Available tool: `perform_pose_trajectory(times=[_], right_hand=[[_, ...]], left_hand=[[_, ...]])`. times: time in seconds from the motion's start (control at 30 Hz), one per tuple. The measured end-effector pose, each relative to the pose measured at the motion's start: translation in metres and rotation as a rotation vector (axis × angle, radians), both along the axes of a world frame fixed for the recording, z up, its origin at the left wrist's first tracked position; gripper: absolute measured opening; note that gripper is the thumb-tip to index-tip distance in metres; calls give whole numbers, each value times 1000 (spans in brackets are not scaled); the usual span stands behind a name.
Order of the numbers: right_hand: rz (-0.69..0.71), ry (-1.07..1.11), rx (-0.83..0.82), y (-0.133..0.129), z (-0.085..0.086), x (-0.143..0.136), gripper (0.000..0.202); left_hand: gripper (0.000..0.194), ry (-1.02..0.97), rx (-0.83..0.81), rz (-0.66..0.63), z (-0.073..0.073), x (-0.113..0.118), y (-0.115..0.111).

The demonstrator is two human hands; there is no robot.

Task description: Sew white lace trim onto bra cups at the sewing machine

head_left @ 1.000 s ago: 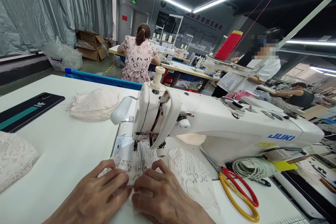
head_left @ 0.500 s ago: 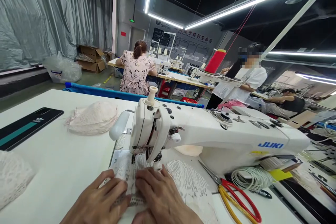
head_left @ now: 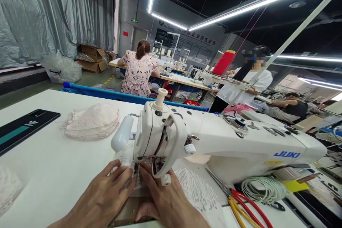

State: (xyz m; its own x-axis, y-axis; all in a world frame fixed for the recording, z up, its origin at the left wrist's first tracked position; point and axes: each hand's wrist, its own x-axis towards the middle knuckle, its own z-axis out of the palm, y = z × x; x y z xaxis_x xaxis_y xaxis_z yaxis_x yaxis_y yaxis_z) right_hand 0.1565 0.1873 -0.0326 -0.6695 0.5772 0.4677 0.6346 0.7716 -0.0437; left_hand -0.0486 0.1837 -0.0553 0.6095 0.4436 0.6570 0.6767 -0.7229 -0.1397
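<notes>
A white JUKI sewing machine (head_left: 221, 135) stands before me, its presser foot (head_left: 136, 168) over a piece of white lace (head_left: 125, 155). On the left of the foot, my left hand (head_left: 107, 188) presses the lace with bent fingers. My right hand (head_left: 165, 192) has its fingers on the lace close beside the foot, partly behind the machine's head; its thumb points left over the bed. Part of the lace is hidden under the fingers. Another white lace piece (head_left: 196, 187) lies right of my right hand.
Left on the table are a stack of lace pieces (head_left: 92, 121), a flat black object with a teal stripe (head_left: 29, 124) and more lace (head_left: 9, 188). Scissors (head_left: 237, 203) and a coil of pale cord (head_left: 263, 188) lie right. Co-workers are beyond the table.
Both hands have moved forward, with the lace, toward the presser foot. The lace now shows farther behind the foot, and bare machine bed shows between my wrists.
</notes>
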Motion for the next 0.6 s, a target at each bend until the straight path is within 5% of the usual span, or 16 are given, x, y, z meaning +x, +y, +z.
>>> perform_pose_trajectory(times=[0.23,0.47,0.6], right_hand=[[85,11,61,-4,-2,4,64],[91,-32,60,-13,-9,4,41],[88,2,98,-13,-6,2,47]], left_hand=[[23,88,12,39,-19,-5,-10],[50,-21,83,61,-1,7,-29],[48,-22,72,43,-5,8,-29]])
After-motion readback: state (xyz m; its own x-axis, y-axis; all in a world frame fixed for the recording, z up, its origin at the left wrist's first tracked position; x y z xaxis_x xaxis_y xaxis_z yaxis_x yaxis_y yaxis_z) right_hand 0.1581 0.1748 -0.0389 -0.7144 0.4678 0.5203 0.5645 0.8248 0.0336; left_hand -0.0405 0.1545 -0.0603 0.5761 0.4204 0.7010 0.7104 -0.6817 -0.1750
